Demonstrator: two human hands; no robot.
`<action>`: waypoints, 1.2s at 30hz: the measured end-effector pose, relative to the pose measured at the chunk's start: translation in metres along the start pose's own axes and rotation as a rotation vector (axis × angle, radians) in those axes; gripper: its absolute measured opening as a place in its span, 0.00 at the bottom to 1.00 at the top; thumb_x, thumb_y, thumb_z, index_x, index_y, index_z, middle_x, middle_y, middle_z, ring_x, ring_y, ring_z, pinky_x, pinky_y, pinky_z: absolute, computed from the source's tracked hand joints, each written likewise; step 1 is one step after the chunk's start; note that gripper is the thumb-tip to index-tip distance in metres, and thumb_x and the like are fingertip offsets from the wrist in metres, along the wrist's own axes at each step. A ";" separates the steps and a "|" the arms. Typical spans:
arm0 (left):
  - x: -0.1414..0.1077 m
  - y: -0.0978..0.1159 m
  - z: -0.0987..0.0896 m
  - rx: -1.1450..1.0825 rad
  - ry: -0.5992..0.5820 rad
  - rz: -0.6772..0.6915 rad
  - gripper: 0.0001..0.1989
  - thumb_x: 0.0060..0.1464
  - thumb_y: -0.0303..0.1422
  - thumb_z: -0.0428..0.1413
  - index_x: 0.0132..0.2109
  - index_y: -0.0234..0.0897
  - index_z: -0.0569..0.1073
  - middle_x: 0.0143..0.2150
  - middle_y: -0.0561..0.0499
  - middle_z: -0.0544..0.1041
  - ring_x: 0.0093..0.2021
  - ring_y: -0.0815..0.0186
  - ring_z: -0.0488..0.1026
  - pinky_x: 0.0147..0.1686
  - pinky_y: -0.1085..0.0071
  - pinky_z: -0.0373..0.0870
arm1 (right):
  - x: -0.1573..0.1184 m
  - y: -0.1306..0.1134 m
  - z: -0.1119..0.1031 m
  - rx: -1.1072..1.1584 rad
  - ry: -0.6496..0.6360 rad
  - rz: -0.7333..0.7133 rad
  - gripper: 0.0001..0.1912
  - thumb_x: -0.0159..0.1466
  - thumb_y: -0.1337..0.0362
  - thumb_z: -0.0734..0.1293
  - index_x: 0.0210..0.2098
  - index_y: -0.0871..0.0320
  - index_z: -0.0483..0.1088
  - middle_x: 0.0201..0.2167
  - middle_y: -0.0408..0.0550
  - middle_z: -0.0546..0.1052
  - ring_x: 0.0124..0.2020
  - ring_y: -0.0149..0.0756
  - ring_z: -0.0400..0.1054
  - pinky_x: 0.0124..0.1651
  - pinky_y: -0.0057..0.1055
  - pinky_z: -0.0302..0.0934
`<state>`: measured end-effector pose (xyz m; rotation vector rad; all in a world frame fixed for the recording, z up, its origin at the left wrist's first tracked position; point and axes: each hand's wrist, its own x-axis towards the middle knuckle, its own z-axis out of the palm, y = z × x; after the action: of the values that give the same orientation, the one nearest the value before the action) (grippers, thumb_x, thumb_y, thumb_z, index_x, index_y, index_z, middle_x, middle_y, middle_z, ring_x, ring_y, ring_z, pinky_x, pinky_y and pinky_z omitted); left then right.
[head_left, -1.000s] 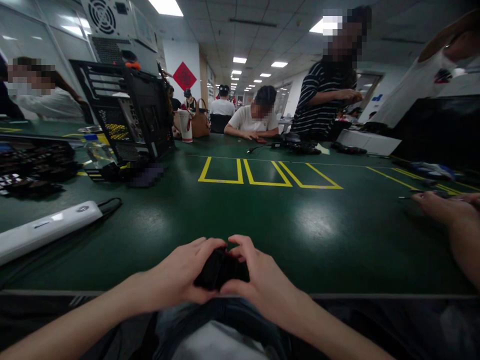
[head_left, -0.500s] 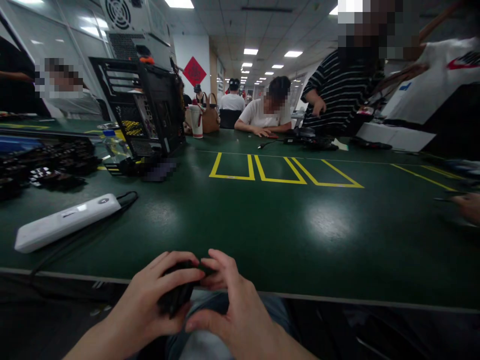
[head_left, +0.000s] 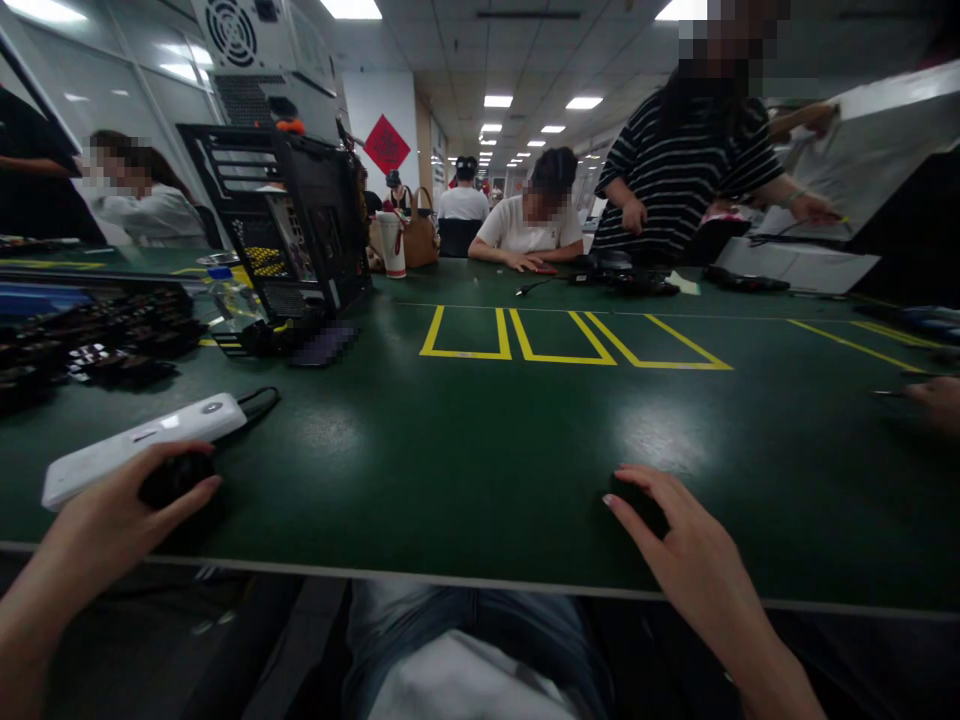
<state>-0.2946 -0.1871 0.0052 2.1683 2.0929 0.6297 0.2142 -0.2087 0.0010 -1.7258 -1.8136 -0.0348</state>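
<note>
Black and half-hidden, a small object (head_left: pixel 176 482) fills the grip of the left hand (head_left: pixel 116 515), just beside a white corded device (head_left: pixel 161 427) on the green counter (head_left: pixel 435 460). Near its front edge, the right hand (head_left: pixel 694 540) has thumb and fingers parted. Beyond are yellow outlines (head_left: pixel 566 360), then a computer case (head_left: pixel 330 225) and a paper cup (head_left: pixel 393 247).

Ceiling lights (head_left: pixel 498 101) — lit, white pillar (head_left: pixel 379 92), glass partition (head_left: pixel 97 90)

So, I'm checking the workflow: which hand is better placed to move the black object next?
Probably the left hand: it is curled around the black object, beside the white device. The right hand is well apart from it; whether it holds anything is unclear.
</note>
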 end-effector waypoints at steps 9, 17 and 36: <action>0.011 0.036 0.001 0.360 0.089 -0.108 0.21 0.46 0.50 0.44 0.44 0.43 0.58 0.37 0.46 0.70 0.35 0.52 0.71 0.30 0.59 0.67 | 0.003 0.000 0.009 -0.088 -0.033 -0.102 0.14 0.57 0.55 0.58 0.39 0.54 0.65 0.42 0.50 0.70 0.45 0.43 0.63 0.47 0.43 0.58; 0.089 0.140 0.046 -0.051 -0.136 0.241 0.19 0.45 0.43 0.50 0.44 0.40 0.61 0.42 0.49 0.67 0.38 0.61 0.69 0.38 0.65 0.66 | 0.040 -0.028 0.014 -0.042 -0.281 -0.334 0.15 0.59 0.60 0.57 0.44 0.55 0.65 0.44 0.51 0.68 0.46 0.43 0.62 0.48 0.43 0.58; 0.167 0.260 0.128 -0.379 -0.046 0.641 0.33 0.45 0.41 0.54 0.55 0.35 0.50 0.53 0.41 0.59 0.51 0.54 0.61 0.48 0.58 0.59 | 0.175 -0.035 0.093 1.074 -0.562 0.204 0.15 0.52 0.62 0.65 0.39 0.59 0.64 0.41 0.50 0.69 0.43 0.35 0.66 0.44 0.35 0.63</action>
<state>-0.0084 -0.0149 0.0131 2.5466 1.0985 0.9107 0.1534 -0.0175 0.0183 -1.1256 -1.4853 1.3579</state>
